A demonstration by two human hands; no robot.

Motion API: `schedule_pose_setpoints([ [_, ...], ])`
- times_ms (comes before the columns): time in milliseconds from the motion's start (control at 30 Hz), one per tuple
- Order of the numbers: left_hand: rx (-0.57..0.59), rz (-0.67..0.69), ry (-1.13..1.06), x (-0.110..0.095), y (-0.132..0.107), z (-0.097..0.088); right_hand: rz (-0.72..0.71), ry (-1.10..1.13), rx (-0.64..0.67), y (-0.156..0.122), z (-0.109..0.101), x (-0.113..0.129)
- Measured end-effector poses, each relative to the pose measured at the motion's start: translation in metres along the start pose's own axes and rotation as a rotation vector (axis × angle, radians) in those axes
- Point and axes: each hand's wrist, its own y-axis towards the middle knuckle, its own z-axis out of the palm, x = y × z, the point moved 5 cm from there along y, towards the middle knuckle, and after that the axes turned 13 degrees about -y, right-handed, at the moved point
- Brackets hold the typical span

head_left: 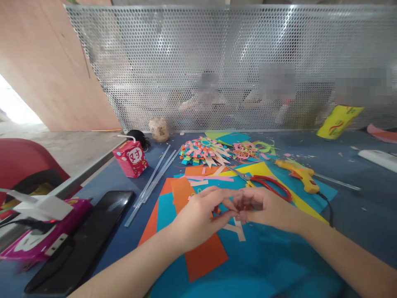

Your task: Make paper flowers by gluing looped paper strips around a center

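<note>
Both hands meet over the blue paper [248,256], fingertips pinched together. My left hand [201,213] is closed, thumb against index finger, and my right hand [266,207] is closed against the same spot. Whatever small piece they pinch is hidden by the fingers. Just below the fingertips shows a pale paper strip [240,231]; I cannot tell if it is held or lying. An orange paper strip [206,256] runs under my left hand. Beyond my right hand lie red-handled scissors [273,184] on yellow paper [262,169].
A fringed paper flower [203,151] and curly paper scraps [245,151] lie at the back. On the right is a yellow glue gun [299,174] with its cord. Clear glue sticks [151,182], a red drink carton [132,159] and a black phone [83,240] sit left. A perforated metal screen [173,54] stands behind.
</note>
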Motion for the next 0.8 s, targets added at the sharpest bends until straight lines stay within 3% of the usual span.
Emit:
schedule_pose_setpoints([
  [100,0.018,0.096,0.043,-0.004,0.000,0.001,-0.013,0.004,0.027,0.000,0.002,-0.003],
  [267,-0.014,0.107,0.070,-0.003,0.000,0.002,-0.027,0.009,0.030,0.001,0.002,-0.002],
  [367,-0.058,0.033,0.000,0.001,0.001,0.001,-0.051,-0.015,0.034,0.001,0.002,0.002],
  [533,-0.112,-0.232,-0.227,0.011,0.003,0.001,-0.049,-0.050,0.003,0.001,0.000,0.005],
  [700,-0.170,-0.215,-0.346,0.010,0.004,-0.004,-0.036,-0.071,-0.001,0.000,0.001,0.003],
  [800,-0.171,-0.177,-0.287,0.010,0.003,-0.007,-0.026,-0.066,-0.008,0.000,0.001,0.001],
])
